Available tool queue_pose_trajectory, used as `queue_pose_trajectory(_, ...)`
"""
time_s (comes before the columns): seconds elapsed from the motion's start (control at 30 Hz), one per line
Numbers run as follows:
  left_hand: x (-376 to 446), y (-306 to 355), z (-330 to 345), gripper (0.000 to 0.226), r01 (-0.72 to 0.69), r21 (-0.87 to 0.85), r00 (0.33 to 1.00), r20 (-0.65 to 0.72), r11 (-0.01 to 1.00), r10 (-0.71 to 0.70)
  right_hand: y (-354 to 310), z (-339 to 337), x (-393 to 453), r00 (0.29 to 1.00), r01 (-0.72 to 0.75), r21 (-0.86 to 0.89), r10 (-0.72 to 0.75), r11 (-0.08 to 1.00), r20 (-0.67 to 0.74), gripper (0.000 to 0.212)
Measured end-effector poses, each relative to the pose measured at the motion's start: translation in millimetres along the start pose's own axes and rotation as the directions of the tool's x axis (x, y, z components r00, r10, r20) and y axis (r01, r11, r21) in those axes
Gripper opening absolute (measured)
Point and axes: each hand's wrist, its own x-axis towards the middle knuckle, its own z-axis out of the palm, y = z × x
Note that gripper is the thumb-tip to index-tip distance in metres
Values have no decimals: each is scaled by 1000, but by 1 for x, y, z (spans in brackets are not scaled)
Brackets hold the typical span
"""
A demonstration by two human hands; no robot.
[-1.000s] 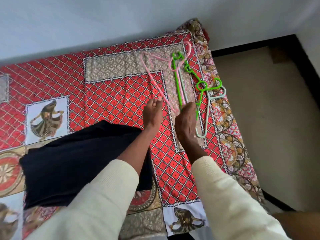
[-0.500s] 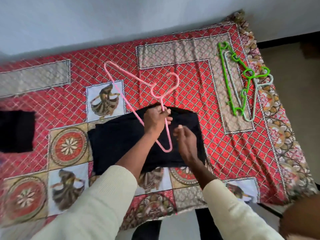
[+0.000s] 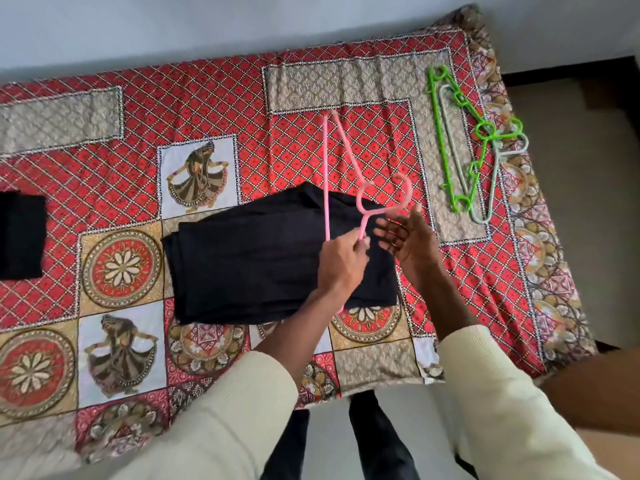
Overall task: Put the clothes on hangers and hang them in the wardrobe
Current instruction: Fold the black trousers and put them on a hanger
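A thin pink plastic hanger [image 3: 349, 188] with a curled hook stood over a folded black garment [image 3: 263, 261] at the frame's centre, on a red patterned bed [image 3: 138, 140]. The left hand [image 3: 341, 259] pinched its lower bar. The right hand [image 3: 407, 237] hovered beside it, palm up, fingers spread, holding nothing.

Bare bedspread [image 3: 207, 109] lies open between black garment [image 3: 263, 258] and green hanger [image 3: 460, 140].
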Motion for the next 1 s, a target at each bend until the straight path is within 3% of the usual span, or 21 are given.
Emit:
queue_pose_trajectory(0.17, -6, 20, 40, 24, -22, 278, 1000, 19, 960, 18, -29, -28, -6, 977, -27, 201, -16, 979, 212, 60)
queue_pose_trajectory(0.27, -9, 29, 70, 23, -36, 448, 999, 48, 893, 16, -28, -53, 13, 991, -27, 57, 19, 998, 129, 41)
queue_pose_trajectory(0.33, -4, 25, 93, 22, -16, 422, 995, 97, 907, -27, -20, -70, 31, 992, -90, -28, 92, 996, 83, 29)
queue_pose_trajectory(0.37, -1, 22, 103, 20, 11, 356, 989, 133, 934, -62, -16, -77, 39, 989, -122, -47, 126, 991, 79, 28)
queue_pose_trajectory(0.43, 2, 15, 118, 25, 130, 207, 970, 178, 970, -168, -8, -96, 55, 985, -144, -126, 154, 982, 72, 8)
queue_pose_trajectory(0.5, 7, 6, 125, 28, 232, 130, 969, 55, 964, -241, 3, -112, 69, 976, -194, -153, 206, 969, 73, 33)
queue_pose_trajectory(0.53, 11, 2, 127, 21, 273, 120, 962, -40, 955, -270, 6, -116, 72, 970, -217, -141, 230, 966, 80, 35)
queue_pose_trajectory(0.6, 22, -1, 130, 16, 334, 218, 940, -154, 917, -305, 15, -122, 79, 959, -259, -96, 267, 961, 90, 26)
queue_pose_trajectory(0.7, 39, 1, 137, 52, 312, 478, 950, -132, 821, -284, 30, -121, 83, 940, -339, 28, 337, 940, 53, 21)
queue_pose_trajectory(0.77, 49, -1, 142, 62, 287, 611, 955, -128, 738, -266, 44, -123, 85, 927, -376, 77, 374, 923, 40, 20)
queue_pose_trajectory(0.9, 62, -6, 148, 67, 280, 717, 954, -134, 638, -268, 55, -127, 86, 924, -382, 96, 379, 919, 47, 12)
queue_pose_trajectory(1.0, 60, -5, 147, 54, 233, 759, 965, -104, 608, -240, 46, -130, 87, 921, -387, 14, 386, 922, 45, 11)
